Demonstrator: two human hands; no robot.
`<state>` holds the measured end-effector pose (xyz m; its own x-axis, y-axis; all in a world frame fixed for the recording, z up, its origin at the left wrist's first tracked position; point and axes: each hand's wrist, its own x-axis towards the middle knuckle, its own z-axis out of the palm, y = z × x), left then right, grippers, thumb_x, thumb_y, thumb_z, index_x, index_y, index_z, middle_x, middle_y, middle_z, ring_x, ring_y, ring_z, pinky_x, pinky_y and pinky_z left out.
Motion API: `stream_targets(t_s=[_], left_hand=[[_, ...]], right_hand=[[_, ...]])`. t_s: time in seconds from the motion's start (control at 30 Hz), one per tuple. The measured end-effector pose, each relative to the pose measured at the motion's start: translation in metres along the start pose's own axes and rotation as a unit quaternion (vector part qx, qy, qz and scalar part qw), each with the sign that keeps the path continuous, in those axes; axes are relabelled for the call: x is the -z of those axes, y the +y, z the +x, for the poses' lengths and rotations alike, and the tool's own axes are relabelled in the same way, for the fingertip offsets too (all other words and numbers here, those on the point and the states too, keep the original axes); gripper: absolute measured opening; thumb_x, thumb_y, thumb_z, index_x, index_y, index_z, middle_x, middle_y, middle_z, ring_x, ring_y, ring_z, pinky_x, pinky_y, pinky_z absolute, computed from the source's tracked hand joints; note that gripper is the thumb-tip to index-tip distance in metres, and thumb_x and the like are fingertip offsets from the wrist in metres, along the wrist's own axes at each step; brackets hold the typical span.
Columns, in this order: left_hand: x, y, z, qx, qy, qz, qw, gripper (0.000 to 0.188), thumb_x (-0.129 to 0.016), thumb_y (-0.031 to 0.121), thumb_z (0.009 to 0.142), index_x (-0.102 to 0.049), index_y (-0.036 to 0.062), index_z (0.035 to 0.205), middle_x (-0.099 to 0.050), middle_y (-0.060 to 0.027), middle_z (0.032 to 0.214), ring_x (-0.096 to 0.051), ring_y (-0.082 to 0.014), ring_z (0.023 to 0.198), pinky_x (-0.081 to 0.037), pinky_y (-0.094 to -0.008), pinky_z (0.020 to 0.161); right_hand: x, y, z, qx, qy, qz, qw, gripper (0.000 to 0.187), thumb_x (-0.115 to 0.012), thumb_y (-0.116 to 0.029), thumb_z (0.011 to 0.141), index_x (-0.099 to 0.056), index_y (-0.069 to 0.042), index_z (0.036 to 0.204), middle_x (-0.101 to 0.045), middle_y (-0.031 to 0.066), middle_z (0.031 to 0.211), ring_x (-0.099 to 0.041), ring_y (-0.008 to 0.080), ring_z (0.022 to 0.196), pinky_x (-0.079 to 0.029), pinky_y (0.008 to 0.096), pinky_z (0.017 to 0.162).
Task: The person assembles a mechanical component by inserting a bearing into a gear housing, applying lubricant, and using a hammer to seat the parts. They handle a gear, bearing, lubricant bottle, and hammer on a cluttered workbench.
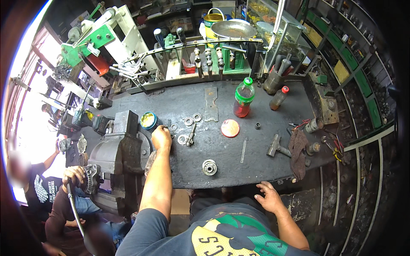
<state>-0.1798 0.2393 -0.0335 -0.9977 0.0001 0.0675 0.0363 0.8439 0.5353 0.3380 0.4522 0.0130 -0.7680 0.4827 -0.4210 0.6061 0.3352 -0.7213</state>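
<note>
My left hand [161, 138] reaches over the workbench with its fingers curled down, beside an open tub of yellowish grease [148, 121]. What its fingers hold, if anything, is hidden. Just past them lies a small ring [174, 127]. To the right are a gear shaft [191, 135], metal bearing rings [188, 121] and another ring [182, 139]. Nearer to me sits a round gear and bearing assembly [209, 167]. My right hand [269, 197] hangs just off the bench's front edge, fingers apart and holding nothing.
A bench vise [115, 149] stands left, where another person's hand [74, 174] grips a metal part. On the bench [196, 98] are a bottle of red liquid [244, 100], a smaller bottle [278, 99], a red-rimmed lid [230, 128], a hammer [277, 146] and a rag [297, 154].
</note>
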Motion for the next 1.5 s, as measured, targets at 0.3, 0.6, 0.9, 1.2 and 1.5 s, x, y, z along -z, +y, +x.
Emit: stream_targets(t_s=[0.3, 0.6, 0.9, 1.2, 1.5], left_hand=[[0.058, -0.011, -0.139, -0.114, -0.003, -0.212, 0.971, 0.013, -0.078, 0.013, 0.099, -0.082, 0.0047, 0.108, -0.077, -0.0172, 0.104, -0.071, -0.0359, 0.102, -0.057, -0.0482, 0.092], [0.104, -0.006, -0.279, -0.091, -0.156, -0.328, 0.927, 0.019, -0.077, 0.014, 0.105, -0.082, 0.003, 0.12, -0.077, -0.0106, 0.105, -0.075, -0.0193, 0.091, -0.06, -0.0344, 0.083], [0.115, -0.018, -0.304, 0.038, -0.189, -0.413, 0.89, 0.022, -0.076, 0.013, 0.108, -0.08, -0.0011, 0.124, -0.082, -0.0039, 0.105, -0.072, -0.0088, 0.093, -0.06, -0.0293, 0.084], [0.077, -0.009, -0.304, 0.041, -0.268, -0.428, 0.862, 0.033, -0.073, 0.01, 0.109, -0.07, -0.0021, 0.139, -0.08, -0.0062, 0.113, -0.074, -0.0111, 0.1, -0.061, -0.0312, 0.092], [0.064, -0.002, -0.26, -0.048, -0.209, -0.223, 0.951, 0.069, -0.08, 0.019, 0.098, -0.054, 0.0067, 0.161, -0.061, -0.0242, 0.157, -0.059, -0.0436, 0.146, -0.048, -0.0501, 0.123]], right_hand=[[-0.004, -0.031, 0.036, 0.091, 0.01, 0.063, 0.994, 0.044, -0.077, -0.005, 0.094, -0.072, 0.004, 0.138, -0.074, 0.0181, 0.133, -0.079, 0.0272, 0.105, -0.063, 0.0378, 0.094], [-0.047, -0.106, 0.093, 0.209, -0.129, 0.064, 0.967, 0.044, -0.075, -0.006, 0.099, -0.071, 0.001, 0.142, -0.078, 0.0107, 0.112, -0.073, 0.0157, 0.094, -0.061, 0.0345, 0.089], [-0.072, -0.138, 0.102, 0.23, -0.18, 0.045, 0.955, 0.019, -0.08, -0.014, 0.101, -0.082, 0.001, 0.113, -0.078, 0.0064, 0.083, -0.07, 0.0123, 0.074, -0.057, 0.0331, 0.069], [-0.058, -0.123, 0.095, 0.144, -0.15, 0.097, 0.973, 0.015, -0.072, -0.007, 0.105, -0.077, 0.007, 0.108, -0.077, 0.0088, 0.088, -0.071, 0.0145, 0.072, -0.061, 0.0318, 0.068], [-0.067, -0.098, 0.145, 0.009, -0.103, 0.273, 0.957, 0.019, -0.063, -0.013, 0.11, -0.073, 0.004, 0.109, -0.066, 0.0055, 0.085, -0.061, 0.0152, 0.066, -0.059, 0.0324, 0.062]])
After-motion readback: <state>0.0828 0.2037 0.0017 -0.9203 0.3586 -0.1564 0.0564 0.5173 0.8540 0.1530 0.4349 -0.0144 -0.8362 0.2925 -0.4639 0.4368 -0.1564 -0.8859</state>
